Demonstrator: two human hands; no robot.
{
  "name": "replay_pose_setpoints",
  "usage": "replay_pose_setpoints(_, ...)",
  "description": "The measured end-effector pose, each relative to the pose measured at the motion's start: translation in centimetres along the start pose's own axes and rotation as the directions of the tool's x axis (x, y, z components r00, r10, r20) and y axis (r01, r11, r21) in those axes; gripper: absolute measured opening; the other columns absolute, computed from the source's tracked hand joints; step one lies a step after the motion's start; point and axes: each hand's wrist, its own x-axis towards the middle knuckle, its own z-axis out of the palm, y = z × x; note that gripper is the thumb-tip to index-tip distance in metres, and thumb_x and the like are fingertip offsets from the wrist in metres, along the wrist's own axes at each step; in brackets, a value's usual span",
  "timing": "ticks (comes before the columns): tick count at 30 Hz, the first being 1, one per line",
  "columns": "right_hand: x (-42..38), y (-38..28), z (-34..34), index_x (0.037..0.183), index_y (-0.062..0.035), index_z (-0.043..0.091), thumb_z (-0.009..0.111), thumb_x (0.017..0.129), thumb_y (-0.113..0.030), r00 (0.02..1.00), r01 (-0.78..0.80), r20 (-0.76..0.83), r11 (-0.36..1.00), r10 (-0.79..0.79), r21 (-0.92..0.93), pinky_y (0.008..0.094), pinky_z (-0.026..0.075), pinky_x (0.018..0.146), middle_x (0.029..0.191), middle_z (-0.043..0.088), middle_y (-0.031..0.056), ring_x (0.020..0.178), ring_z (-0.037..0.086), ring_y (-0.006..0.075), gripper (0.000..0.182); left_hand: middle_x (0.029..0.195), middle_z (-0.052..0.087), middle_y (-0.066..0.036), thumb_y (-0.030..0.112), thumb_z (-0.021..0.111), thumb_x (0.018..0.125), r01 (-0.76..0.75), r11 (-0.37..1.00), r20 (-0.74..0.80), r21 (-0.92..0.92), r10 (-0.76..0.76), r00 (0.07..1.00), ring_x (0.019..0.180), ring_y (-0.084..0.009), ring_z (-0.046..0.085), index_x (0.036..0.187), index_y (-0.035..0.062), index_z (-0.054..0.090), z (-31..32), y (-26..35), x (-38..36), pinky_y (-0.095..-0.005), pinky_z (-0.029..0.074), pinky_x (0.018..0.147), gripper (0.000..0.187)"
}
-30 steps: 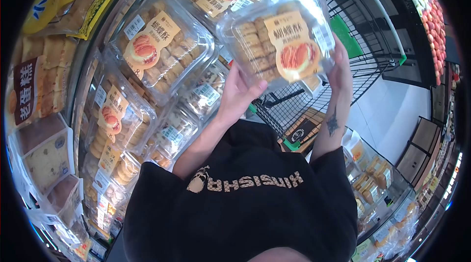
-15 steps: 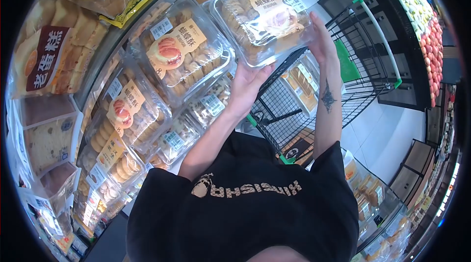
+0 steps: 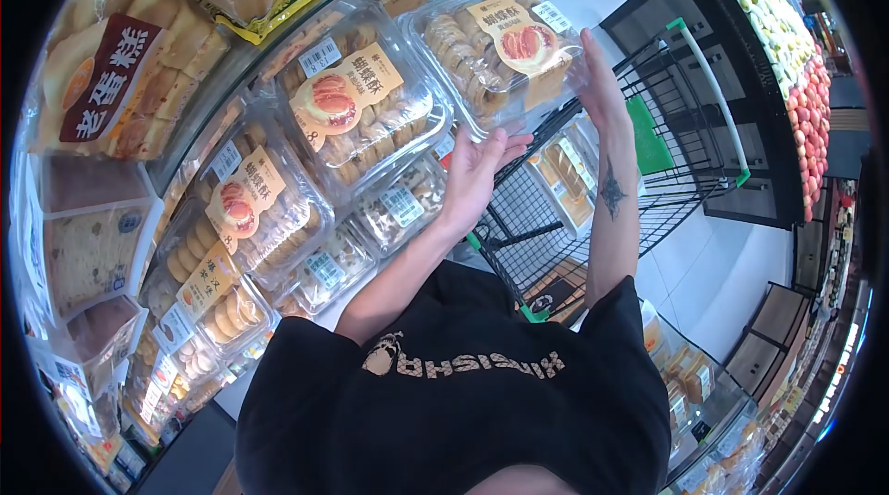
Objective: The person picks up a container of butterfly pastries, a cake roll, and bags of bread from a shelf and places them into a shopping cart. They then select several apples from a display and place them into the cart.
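Observation:
A clear plastic box of pastries (image 3: 463, 60) with an orange label is tilted at the top centre. My right hand (image 3: 602, 87) grips its right edge. Against the box's near corner is my left hand (image 3: 477, 171), palm up with its fingers apart; whether it bears any weight I cannot tell. Just left of the held box, a similar pastry box (image 3: 356, 101) lies on the display, with another one (image 3: 250, 194) nearer to me.
A black wire shopping cart (image 3: 676, 185) with a green-trimmed handle stands at the right, a packaged item (image 3: 565, 175) inside it. Smaller clear boxes (image 3: 403, 203) line the display's near edge. Bagged cakes (image 3: 120, 78) lie at the left. Fruit (image 3: 806, 115) is heaped at the far right.
The held box has shifted slightly down in view, and its label shows with less glare. My left hand's fingers have spread and show more beyond the box's corner.

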Motion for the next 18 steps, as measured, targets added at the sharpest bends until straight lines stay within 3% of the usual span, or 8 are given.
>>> replay_pose_setpoints(4, 0.9, -0.1, 0.4, 0.123, -0.0023, 0.047, 0.047, 0.09, -0.05, 0.999, 0.01, -0.041, 1.0, -0.01, -0.02, 0.0332, 0.033, 0.098, 0.121, 0.052, 0.0082, 0.112, 0.047, 0.0178, 0.058, 0.112, 0.054, -0.019, 0.023, 0.038, 0.098, -0.055, 0.998, -0.03, -0.023, 0.055, 0.998, 0.11, -0.0271, 0.055, 0.118, -0.0047, 0.033, 0.4, 0.1, 0.1, -0.0358, 0.045, 0.094, 0.034)
replay_pose_setpoints(6, 1.4, 0.0, 0.3, 0.12, 0.0001, 0.051, 0.048, 0.088, -0.054, 0.997, 0.083, 0.018, 0.988, -0.081, -0.131, 0.0299, 0.039, 0.087, 0.116, 0.055, 0.0089, 0.105, 0.051, 0.018, 0.063, 0.113, 0.054, -0.019, 0.025, 0.039, 0.098, -0.07, 0.997, -0.055, -0.027, 0.068, 0.996, 0.11, -0.0267, 0.055, 0.117, -0.0059, 0.036, 0.2, 0.1, 0.3, -0.0354, 0.045, 0.093, 0.036)
replay_pose_setpoints(9, 1.3, -0.4, 0.5, 0.121, 0.0001, 0.05, 0.051, 0.088, -0.05, 0.992, 0.113, -0.03, 0.968, -0.123, -0.226, 0.0288, 0.04, 0.086, 0.114, 0.056, 0.0091, 0.105, 0.052, 0.0175, 0.06, 0.12, 0.052, -0.024, 0.03, 0.04, 0.098, 0.017, 0.998, -0.092, -0.063, -0.023, 0.995, 0.106, -0.0255, 0.057, 0.116, -0.0063, 0.041, -0.3, 0.3, 0.5, -0.0334, 0.047, 0.09, 0.041)
replay_pose_setpoints(12, 0.7, 0.1, 0.7, 0.123, -0.0004, 0.049, 0.054, 0.088, -0.045, 0.986, 0.167, 0.005, 0.974, -0.168, -0.154, 0.0293, 0.039, 0.088, 0.113, 0.056, 0.01, 0.106, 0.052, 0.017, 0.057, 0.12, 0.053, -0.024, 0.034, 0.04, 0.097, -0.007, 0.999, -0.116, -0.05, 0.001, 0.993, 0.106, -0.025, 0.058, 0.109, -0.0078, 0.048, -0.4, 0.7, 0.5, -0.0327, 0.047, 0.088, 0.044)
replay_pose_setpoints(15, 0.8, 0.8, 0.8, 0.124, -0.0008, 0.048, 0.056, 0.087, -0.042, 0.974, 0.222, 0.062, 0.968, -0.216, -0.12, 0.03, 0.038, 0.091, 0.114, 0.056, 0.0106, 0.107, 0.051, 0.017, 0.055, 0.122, 0.052, -0.019, 0.032, 0.04, 0.097, 0.015, 0.997, -0.101, -0.073, -0.022, 0.995, 0.111, -0.0241, 0.054, 0.115, -0.005, 0.045, -0.7, 0.8, 0.3, -0.0347, 0.044, 0.094, 0.042)
replay_pose_setpoints(18, 1.1, 0.6, 1.4, 0.125, -0.0008, 0.047, 0.056, 0.088, -0.04, 0.977, 0.214, 0.027, 0.967, -0.212, -0.136, 0.03, 0.038, 0.092, 0.115, 0.056, 0.0105, 0.107, 0.051, 0.0172, 0.055, 0.127, 0.049, -0.017, 0.03, 0.04, 0.097, 0.01, 0.976, -0.05, -0.218, -0.022, 0.999, 0.115, -0.0242, 0.05, 0.12, -0.0008, 0.044, -0.7, 0.4, 0.3, -0.0345, 0.043, 0.095, 0.038)
